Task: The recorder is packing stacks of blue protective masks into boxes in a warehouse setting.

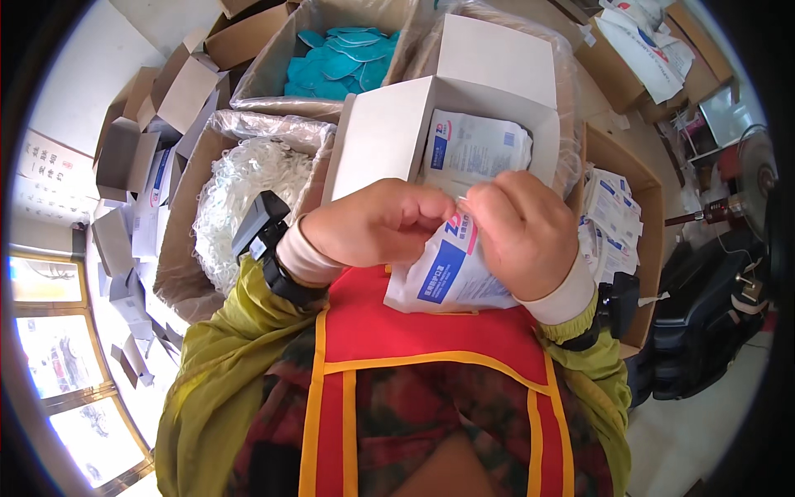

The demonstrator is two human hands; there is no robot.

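Note:
A white packet (445, 275) with a blue and red label hangs upright in front of my red apron (397, 335). Both my left hand (383, 222) and my right hand (528, 236) are closed at its top edge, thumbs and fingertips pinched close together. My fingers partly cover the packet's upper part. Just beyond them stands an open white cardboard box (383, 137), its flaps raised. Inside it lie similar white packets (478, 147), partly hidden behind my hands.
At the left, a plastic-lined carton (184, 248) holds a heap of clear-white strips (248, 195). Teal oval pieces (344, 62) fill another carton behind. More packets (611, 219) lie in a carton on the right, near a black chair (691, 331). Empty cartons (128, 157) pile up at far left.

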